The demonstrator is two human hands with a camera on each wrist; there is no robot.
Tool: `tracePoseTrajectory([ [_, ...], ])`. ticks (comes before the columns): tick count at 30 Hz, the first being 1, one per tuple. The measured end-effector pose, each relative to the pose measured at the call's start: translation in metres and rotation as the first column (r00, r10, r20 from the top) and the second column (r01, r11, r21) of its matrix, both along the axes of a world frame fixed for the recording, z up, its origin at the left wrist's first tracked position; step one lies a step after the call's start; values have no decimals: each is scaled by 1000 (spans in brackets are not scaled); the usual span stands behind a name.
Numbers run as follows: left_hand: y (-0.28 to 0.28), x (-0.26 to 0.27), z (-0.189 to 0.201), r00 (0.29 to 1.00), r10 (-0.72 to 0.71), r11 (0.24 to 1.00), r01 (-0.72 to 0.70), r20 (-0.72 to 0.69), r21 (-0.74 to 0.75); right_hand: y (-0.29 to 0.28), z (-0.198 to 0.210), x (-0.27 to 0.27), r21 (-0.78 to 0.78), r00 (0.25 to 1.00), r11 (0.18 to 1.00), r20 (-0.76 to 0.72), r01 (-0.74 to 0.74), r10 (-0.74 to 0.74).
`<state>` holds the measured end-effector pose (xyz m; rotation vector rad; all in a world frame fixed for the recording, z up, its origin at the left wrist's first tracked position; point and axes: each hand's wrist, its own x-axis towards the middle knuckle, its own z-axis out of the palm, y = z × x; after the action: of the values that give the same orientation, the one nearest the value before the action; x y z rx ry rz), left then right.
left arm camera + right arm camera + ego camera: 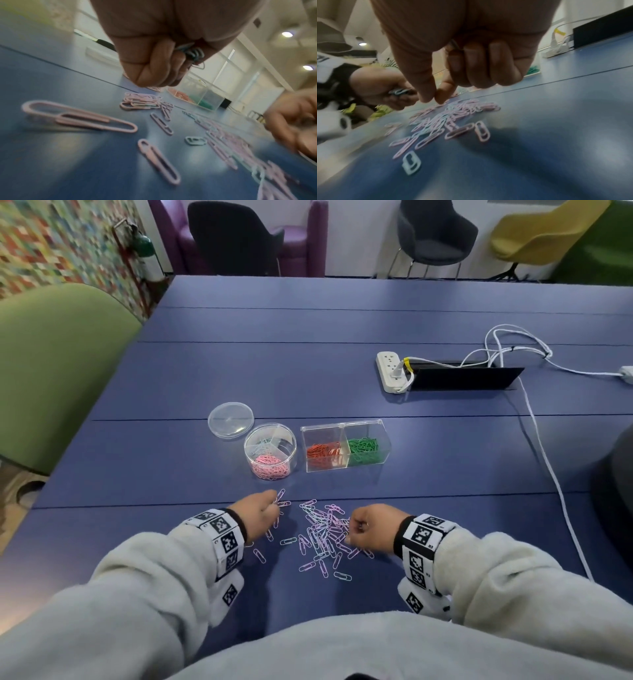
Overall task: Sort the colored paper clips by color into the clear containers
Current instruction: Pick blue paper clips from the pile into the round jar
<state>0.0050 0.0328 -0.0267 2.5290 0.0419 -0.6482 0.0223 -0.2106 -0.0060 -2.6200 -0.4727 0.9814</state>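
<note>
Left hand (257, 510) hovering low at lower centre of head view, fingers curling round small bunch of pale blue clips (192, 53). Right hand (371, 523) sitting at right edge of loose pile (323, 534), thumb and forefinger pinching together just above clips; whether holding one, cannot tell. Pile of pink, lilac and pale blue clips lying on blue worktop (308, 364) between both hands. Round container (270, 451) standing directly above left hand in frame, nearer that hand; rectangular container (346, 446), holding red and green, lying up and right.
</note>
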Motion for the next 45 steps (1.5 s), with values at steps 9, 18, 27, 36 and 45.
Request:
tracePoseTrajectory([
  [9, -4, -4, 12, 846, 410, 752, -525, -340, -398, 15, -11, -28, -167, 951, 936, -14, -308, 310],
  [18, 6, -8, 22, 830, 434, 601, -556, -350, -574, 19, -15, -28, -204, 949, 928, -24, -311, 313],
  [27, 21, -6, 29, 762, 420, 316, -632, -493, -707, 19, -7, -1, 97, 987, 987, -105, 131, -121],
  [36, 39, -2, 38, 787, 271, 167, -605, -554, -778, 35, 5, 8, 91, 992, 988, 1, 124, -125],
  [45, 61, 7, 29, 791, 240, 154, -603, -562, -783, 70, -5, 14, 251, 966, 934, -99, 256, -238],
])
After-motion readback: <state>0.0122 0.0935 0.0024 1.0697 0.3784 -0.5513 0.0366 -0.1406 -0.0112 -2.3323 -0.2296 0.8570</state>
